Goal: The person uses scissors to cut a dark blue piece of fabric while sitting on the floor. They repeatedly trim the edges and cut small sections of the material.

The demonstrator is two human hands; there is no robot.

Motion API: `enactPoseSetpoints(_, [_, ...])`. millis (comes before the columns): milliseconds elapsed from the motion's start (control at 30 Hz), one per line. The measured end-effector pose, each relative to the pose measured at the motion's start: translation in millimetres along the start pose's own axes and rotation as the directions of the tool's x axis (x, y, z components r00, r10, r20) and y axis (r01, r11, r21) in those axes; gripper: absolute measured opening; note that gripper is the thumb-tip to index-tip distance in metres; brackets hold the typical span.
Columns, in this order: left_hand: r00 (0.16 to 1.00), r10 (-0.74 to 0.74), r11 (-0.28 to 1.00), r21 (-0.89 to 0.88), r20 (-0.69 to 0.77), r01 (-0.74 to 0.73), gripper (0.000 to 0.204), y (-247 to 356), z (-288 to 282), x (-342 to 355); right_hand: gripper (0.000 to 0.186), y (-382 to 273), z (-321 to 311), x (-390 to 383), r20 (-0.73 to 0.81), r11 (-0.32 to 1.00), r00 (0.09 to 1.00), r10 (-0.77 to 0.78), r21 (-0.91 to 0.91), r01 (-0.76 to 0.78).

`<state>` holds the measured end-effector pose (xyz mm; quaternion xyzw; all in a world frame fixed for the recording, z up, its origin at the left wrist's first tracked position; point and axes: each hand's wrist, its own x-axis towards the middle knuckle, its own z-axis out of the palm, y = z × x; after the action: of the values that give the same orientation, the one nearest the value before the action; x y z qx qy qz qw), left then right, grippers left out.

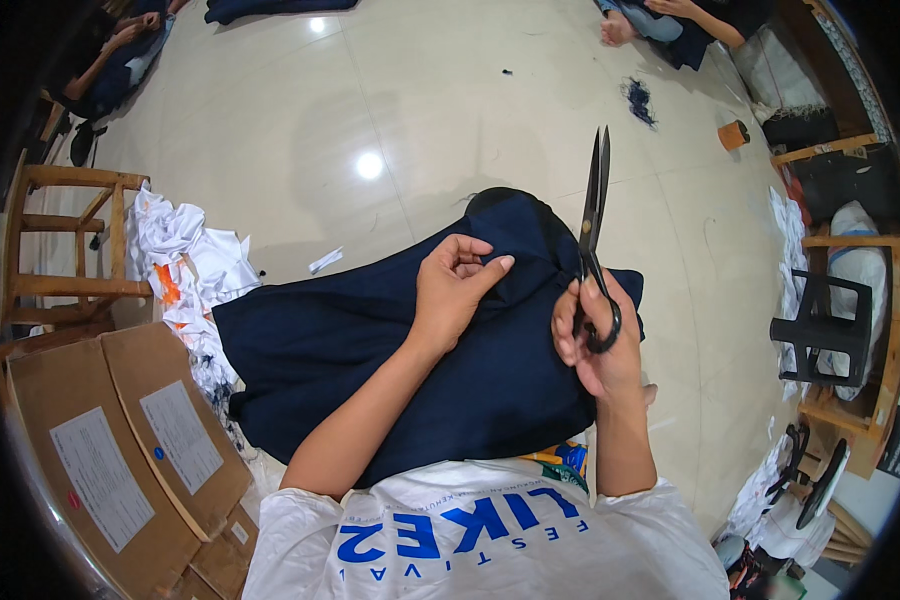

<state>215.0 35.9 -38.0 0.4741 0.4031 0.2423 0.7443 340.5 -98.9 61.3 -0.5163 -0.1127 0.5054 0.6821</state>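
Note:
Dark navy cloth point(370, 380), which looks like a garment, is spread over my lap and legs. My right hand point(605, 345) grips a pair of black-handled scissors point(592, 210) by the loops, at the cloth's right side. Their long dark blades point away from me and look nearly closed. Above the middle of the cloth, my left hand point(455, 300) has its fingers curled and its thumb close to the index finger. Anything pinched there is too small to make out.
Cardboard boxes point(70, 440) stand at left, below a wooden stool point(80, 240) and a heap of white cloth point(185, 245). At right are a black plastic stool point(825, 325) and wooden shelving. Dark thread scraps point(640, 102) lie on the tiled floor. Two people sit farther off.

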Motion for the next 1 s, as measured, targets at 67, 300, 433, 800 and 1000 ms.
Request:
enactPoseSetpoints(67, [1.000, 0.003, 1.000, -0.015, -0.027, -0.004, 0.022, -1.5, -0.2, 1.4, 0.026, -7.1, -6.5, -15.5, 0.015, 0.999, 0.999, 0.047, -0.006, -0.047])
enactPoseSetpoints(300, [1.000, 0.006, 1.000, -0.028, -0.021, -0.006, 0.018, -1.7, -4.6, -0.4, 0.026, -7.5, -37.9, -52.0, 0.100, 0.962, 0.958, 0.270, 0.002, -0.272])
enactPoseSetpoints(433, [0.995, -0.101, 0.987, -0.125, 0.005, 0.101, 0.020, -1.6, -6.0, -0.6, 0.025, -9.7, -50.8, -59.7, 0.189, 0.878, 0.870, 0.455, 0.065, -0.474])
enactPoseSetpoints(800, [0.972, -0.229, 0.922, -0.306, 0.060, 0.236, 0.021, 4.5, -7.7, -9.6, 0.031, -18.9, -46.0, -51.4, 0.126, 0.742, 0.732, 0.670, -0.125, -0.658])
enactPoseSetpoints(1000, [0.985, -0.166, 0.943, -0.285, 0.042, 0.171, 0.018, 8.5, -3.1, -12.1, 0.034, -23.4, -41.2, -46.7, 0.118, 0.722, 0.713, 0.691, -0.160, -0.673])
